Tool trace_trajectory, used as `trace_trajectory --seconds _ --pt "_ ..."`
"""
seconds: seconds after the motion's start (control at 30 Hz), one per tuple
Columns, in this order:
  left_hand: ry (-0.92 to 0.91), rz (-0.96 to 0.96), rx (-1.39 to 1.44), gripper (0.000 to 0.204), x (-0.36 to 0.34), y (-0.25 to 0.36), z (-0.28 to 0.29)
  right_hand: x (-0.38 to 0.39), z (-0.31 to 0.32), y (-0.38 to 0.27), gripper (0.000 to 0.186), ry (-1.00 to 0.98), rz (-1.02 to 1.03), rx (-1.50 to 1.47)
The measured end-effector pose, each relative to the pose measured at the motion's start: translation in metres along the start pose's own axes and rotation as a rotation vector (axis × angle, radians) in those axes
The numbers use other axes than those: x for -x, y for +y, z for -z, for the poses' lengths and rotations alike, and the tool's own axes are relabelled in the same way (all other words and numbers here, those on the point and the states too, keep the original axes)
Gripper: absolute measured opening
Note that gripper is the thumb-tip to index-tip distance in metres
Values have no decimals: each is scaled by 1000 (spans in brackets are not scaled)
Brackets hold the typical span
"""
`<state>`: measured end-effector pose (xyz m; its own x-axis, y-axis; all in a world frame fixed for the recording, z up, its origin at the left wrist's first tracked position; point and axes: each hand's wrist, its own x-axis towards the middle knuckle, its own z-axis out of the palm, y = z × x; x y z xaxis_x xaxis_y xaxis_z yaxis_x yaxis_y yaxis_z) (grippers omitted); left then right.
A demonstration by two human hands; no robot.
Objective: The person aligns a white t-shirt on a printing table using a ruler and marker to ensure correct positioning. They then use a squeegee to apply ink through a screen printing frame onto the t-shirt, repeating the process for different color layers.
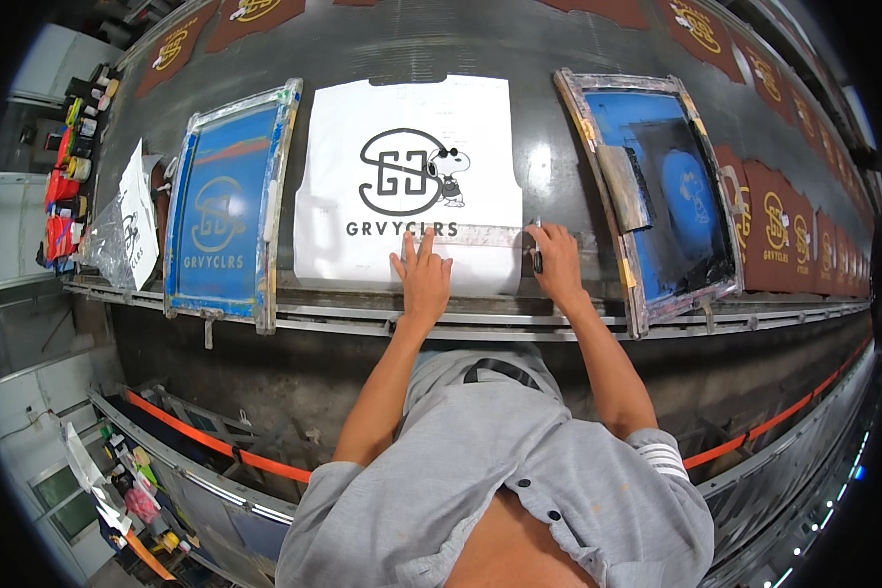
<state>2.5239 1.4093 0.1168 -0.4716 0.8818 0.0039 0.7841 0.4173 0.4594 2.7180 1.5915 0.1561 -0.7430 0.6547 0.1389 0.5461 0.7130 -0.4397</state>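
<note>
A white shirt-shaped panel (pixel 338 250) with a black emblem and a cartoon dog print lies flat on the dark printing table. Across its lower part runs a clear ruler (pixel 490 236), just right of the printed lettering. My left hand (pixel 424 284) rests with fingers spread on the panel at the ruler's left end. At the panel's right edge, my right hand (pixel 559 260) is closed around a small dark tool (pixel 537 261), whose kind I cannot make out, beside the ruler.
A blue printing screen (pixel 220 186) stands left of the panel. Another screen (pixel 647 108), smeared with black ink, lies to the right with a squeegee (pixel 625 186) on it. Brown printed panels (pixel 776 230) line the table on the right. Plastic-wrapped white sheets (pixel 139 220) sit at far left.
</note>
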Motion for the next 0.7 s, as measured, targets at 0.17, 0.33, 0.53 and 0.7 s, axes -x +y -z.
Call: trace_trajectory --seconds 0.17,0.33,0.53,0.7 --pt "13 7 18 29 -1 3 1 0 2 7 47 -43 11 17" --pt "-2 10 11 29 1 2 1 5 -2 13 46 -14 76 3" --pt "1 -5 -19 30 1 0 -2 6 -2 15 43 4 102 -7" --pt "7 -14 -11 30 1 1 -1 -2 6 22 44 -57 108 -35"
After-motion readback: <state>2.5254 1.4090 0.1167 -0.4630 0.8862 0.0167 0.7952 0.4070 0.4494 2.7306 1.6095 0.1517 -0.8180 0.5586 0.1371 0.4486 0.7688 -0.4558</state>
